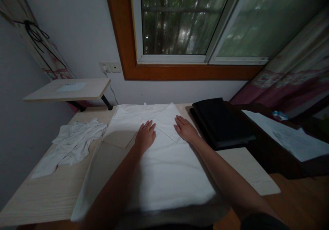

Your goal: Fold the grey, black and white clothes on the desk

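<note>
A white T-shirt (164, 175) lies spread over the desk, its lower end reaching the near edge. Both its sleeves are folded inward across the upper part. My left hand (146, 134) rests flat on the cloth near the middle, fingers stretched out and slightly apart. On the folded right sleeve (167, 118) lies my right hand (186, 129), palm down with its fingers extended. Neither hand grips anything. A small white tag (145, 104) sticks up at the shirt's far edge.
A crumpled white garment (77, 141) lies on the desk (38, 199) at left, below a raised shelf (69, 88). Folded black clothing (221, 123) is stacked at right. Beyond it, a white sheet (285, 132) covers part of a dark surface. Behind are a wall socket (110, 67) and a window (185, 21).
</note>
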Demonstrator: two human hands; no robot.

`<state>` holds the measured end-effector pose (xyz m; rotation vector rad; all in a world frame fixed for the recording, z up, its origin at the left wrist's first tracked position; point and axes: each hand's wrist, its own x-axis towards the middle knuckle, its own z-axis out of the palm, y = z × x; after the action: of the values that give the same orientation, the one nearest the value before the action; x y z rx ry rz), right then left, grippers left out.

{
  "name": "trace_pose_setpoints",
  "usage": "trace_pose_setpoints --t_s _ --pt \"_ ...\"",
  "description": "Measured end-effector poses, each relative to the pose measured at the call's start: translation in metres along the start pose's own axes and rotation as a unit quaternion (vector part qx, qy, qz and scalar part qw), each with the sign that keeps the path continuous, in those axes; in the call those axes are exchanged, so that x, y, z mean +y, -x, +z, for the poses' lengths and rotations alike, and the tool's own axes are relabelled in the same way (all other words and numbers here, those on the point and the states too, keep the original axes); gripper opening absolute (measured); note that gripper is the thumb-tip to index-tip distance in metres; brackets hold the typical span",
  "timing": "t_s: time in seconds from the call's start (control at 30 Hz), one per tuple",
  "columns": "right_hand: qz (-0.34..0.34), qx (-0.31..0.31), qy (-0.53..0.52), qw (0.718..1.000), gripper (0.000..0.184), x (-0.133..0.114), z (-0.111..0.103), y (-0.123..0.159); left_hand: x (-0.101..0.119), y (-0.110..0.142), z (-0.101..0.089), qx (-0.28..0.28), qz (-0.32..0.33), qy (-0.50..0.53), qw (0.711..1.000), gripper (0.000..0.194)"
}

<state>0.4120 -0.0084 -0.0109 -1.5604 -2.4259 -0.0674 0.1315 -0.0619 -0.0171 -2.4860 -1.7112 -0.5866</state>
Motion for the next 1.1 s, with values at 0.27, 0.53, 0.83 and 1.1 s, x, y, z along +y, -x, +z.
trace_pose_setpoints --t_s 0.27,0.53,0.83,1.1 --pt "-0.002 -0.009 0.009 1.000 0.057 0.006 -0.006 0.030 0.002 0.003 -0.003 -0.002 0.004 -0.011 1.000 0.047" --pt "0.013 -0.017 0.013 1.000 0.059 0.014 -0.010 0.051 -0.001 0.017 -0.013 -0.017 0.030 -0.032 0.999 0.048" --pt "0.010 -0.011 -0.003 1.000 0.057 0.016 -0.014 0.066 -0.008 0.066 -0.038 -0.038 0.067 0.000 0.997 0.046" --pt "0.000 0.011 -0.012 1.000 0.054 0.013 -0.022 0.078 -0.078 0.120 -0.090 0.055 -0.034 -0.002 0.998 0.037"
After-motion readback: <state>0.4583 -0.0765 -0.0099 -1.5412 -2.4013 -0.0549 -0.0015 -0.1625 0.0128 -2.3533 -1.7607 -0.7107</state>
